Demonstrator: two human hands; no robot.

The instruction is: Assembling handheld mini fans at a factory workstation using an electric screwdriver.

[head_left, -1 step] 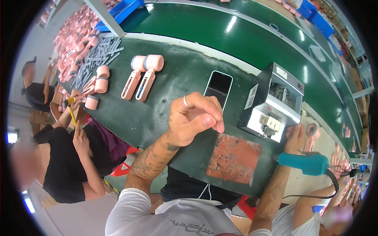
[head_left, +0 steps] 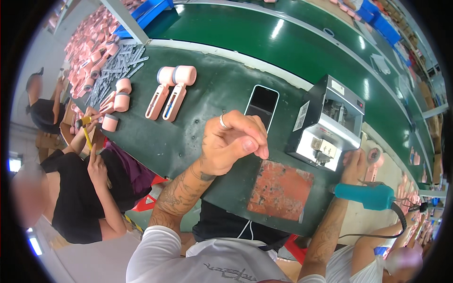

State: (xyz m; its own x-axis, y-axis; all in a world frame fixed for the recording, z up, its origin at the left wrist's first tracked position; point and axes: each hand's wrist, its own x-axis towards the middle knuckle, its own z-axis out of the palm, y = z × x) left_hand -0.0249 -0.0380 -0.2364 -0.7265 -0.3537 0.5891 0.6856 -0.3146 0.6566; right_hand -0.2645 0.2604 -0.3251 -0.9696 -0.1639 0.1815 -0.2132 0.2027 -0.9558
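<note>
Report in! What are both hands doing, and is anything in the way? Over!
Left hand curled near phone, contents unclear. Right hand by machine, grip partly hidden. Teal tool overlaps right forearm in view.

A green conveyor belt (head_left: 226, 27), heaped pink parts (head_left: 87, 45) and a bench machine (head_left: 325, 126) show a factory workshop.

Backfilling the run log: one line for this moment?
left hand: curled near reddish pad | right hand: beside machine | phone: on green table

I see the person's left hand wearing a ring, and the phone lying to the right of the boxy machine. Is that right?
Not quite: in the head view, the phone lies to the left of the boxy machine. The person's left hand does wear a ring.
</note>
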